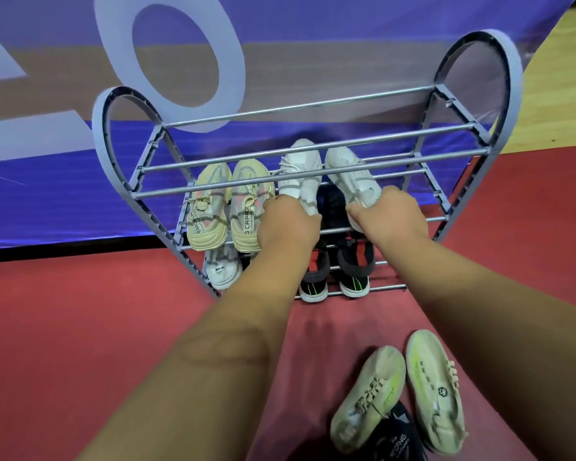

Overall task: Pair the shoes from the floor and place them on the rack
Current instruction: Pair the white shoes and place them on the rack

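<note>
Rack (446, 154) — middle shelf: beige pair (228, 202) | white pair (326, 176), both hands gripping

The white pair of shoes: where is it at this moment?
In the head view, the white pair of shoes sits on the rack middle tier, right of the beige pair, one heel held by the left hand and one by the right hand.

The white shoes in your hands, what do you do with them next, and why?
Probably let go. The two white shoes already lie side by side on the rack, next to the beige pair, with the left hand and right hand on their heels. More shoes wait on the floor.
</note>
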Motion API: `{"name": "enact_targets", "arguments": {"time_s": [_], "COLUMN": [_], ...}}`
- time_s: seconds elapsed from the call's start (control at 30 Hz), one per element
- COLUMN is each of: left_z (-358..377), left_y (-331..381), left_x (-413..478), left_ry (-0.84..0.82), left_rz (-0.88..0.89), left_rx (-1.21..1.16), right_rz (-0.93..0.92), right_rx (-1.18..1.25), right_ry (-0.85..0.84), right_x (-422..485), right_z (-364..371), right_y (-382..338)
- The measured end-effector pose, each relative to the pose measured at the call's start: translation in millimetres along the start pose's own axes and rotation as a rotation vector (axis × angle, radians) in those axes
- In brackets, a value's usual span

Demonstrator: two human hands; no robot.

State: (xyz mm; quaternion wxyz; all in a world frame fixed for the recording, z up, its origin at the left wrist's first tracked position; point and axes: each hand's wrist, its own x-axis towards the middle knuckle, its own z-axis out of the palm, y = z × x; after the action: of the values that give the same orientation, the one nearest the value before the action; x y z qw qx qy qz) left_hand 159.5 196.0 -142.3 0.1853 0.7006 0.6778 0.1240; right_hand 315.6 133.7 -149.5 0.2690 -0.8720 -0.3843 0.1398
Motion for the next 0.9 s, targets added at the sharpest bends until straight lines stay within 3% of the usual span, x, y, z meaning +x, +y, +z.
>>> {"name": "enact_targets", "arguments": {"time_s": [0.23,0.43,0.73,0.9], "left_z": [5,7,10,-7], "left_y": [-3,-4,-5,-10], "left_x": [-1,1,-7,-27], "left_ry": [-0.114,-0.063,-0.102,-0.104], "left_rz": [0.046,0.129,0.133,0.17], "left_rx": [0.152,0.14,0.091,0.196], "right_rz": [-0.223,-0.297,-0.264,-0.27], "right_rx": [-0.019,0.079,-0.011,-0.087], "right_ry": [-0.061,0.008,-0.067,-0.079], "right_x": [-16,-15,-22,-36], "right_z": [27,25,29,11], "right_y": [30,24,24,26]}}
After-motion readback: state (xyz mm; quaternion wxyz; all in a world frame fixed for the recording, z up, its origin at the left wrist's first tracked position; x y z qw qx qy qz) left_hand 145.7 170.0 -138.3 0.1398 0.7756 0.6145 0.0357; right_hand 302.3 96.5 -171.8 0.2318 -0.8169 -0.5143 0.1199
